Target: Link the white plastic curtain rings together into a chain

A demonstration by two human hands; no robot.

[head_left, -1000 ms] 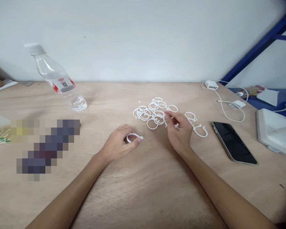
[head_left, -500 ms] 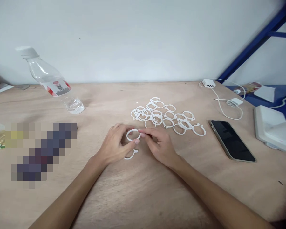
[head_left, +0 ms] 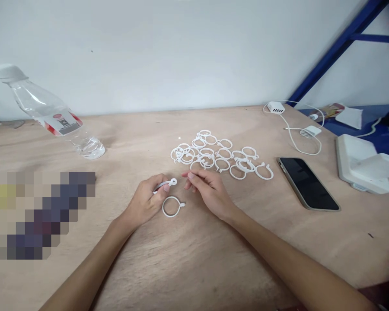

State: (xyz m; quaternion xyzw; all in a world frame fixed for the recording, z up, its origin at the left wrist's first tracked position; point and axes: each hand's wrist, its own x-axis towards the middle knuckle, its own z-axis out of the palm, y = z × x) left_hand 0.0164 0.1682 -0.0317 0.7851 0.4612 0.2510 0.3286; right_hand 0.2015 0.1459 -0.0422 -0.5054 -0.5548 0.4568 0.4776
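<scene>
While the left hand pinches a white plastic ring between thumb and forefinger, its small round tab poking out toward the middle, the right hand rests just across from it. The right hand's fingers are loosely bent and lie close side by side, gripping nothing that I can see.

One loose ring lies flat on the wooden table right beside the left hand's fingertips, apart from the rest. Everything else sits in the heap of rings just beyond both hands, many of them overlapping or tangled. From where I stand the work looks barely started: one ring set aside, one in hand, and the bulk of the heap untouched.

For room, the wood on the near side of the hands is bare and wide, and so is the stretch between the hands and the water bottle, which stands well off to the left. The right is tighter. A dark smartphone lies near the last ring of the heap, with a white charger and its cable behind it and a white box by the table's right edge. The back edge meets the wall.
</scene>
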